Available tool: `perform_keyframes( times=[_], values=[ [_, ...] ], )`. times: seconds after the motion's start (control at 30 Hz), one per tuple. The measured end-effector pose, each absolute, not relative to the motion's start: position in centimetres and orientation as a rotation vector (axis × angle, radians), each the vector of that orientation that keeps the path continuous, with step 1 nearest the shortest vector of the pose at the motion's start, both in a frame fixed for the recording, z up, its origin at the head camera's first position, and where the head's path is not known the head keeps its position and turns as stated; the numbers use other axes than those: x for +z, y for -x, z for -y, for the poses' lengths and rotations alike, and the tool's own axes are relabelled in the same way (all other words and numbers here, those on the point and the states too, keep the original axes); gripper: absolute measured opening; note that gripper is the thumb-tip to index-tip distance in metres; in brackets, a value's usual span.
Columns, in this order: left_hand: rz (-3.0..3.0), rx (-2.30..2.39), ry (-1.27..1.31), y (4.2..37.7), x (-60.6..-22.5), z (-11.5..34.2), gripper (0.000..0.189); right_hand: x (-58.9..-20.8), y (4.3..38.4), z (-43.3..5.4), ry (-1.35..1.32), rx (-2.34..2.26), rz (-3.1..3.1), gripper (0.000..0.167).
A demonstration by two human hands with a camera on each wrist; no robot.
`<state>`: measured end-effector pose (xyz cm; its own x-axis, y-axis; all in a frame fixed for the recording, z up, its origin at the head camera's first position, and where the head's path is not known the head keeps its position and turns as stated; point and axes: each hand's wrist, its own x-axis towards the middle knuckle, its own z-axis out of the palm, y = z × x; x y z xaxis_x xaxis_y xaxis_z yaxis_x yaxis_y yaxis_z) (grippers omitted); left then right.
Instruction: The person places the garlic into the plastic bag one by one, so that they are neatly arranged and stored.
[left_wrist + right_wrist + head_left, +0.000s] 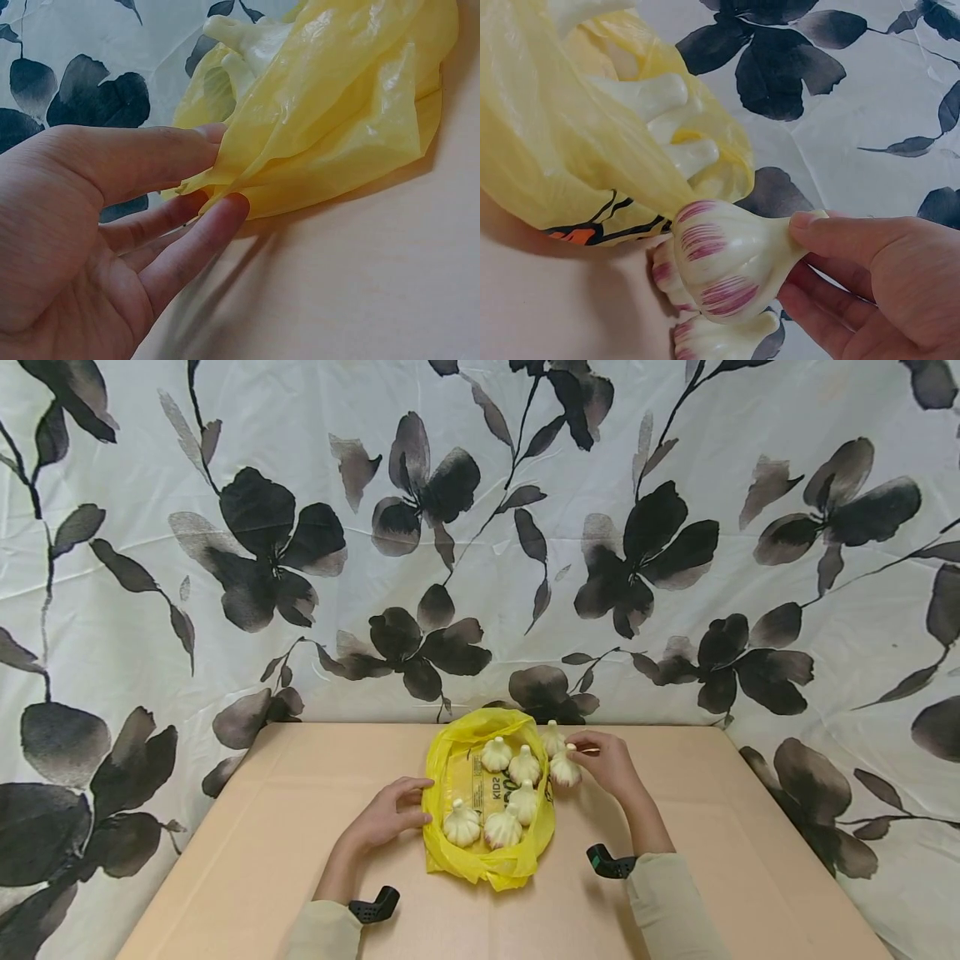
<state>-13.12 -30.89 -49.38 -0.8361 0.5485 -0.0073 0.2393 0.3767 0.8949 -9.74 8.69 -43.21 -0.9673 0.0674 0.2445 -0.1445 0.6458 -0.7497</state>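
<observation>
A yellow plastic bag lies with its mouth spread wide on the table, and several white garlic bulbs sit inside it. My left hand pinches the bag's left rim between thumb and fingers, as the left wrist view shows up close. On the other side, my right hand holds a garlic bulb by its stem, thumb on top, just outside the bag's right edge. This bulb has purple streaks. Two more bulbs, one of them a streaked bulb, lie below and behind it, partly hidden.
The light tan table ends at the back against a white cloth with dark printed flowers. A black wrist device is worn on the left wrist, and a similar device on the right.
</observation>
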Motion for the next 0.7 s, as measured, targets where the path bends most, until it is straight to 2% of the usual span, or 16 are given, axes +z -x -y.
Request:
perform_keyframes(
  times=[0.47,0.7],
  values=[
    [-2.323,1.457,-0.74,12.7,-49.2,30.9,0.056,-42.1,9.6,-7.7,-0.108,1.261,2.597,0.024],
    [-2.286,1.465,-0.739,11.6,-47.2,30.5,0.056,-41.7,9.7,-7.0,-0.122,1.271,2.605,0.026]
  ],
)
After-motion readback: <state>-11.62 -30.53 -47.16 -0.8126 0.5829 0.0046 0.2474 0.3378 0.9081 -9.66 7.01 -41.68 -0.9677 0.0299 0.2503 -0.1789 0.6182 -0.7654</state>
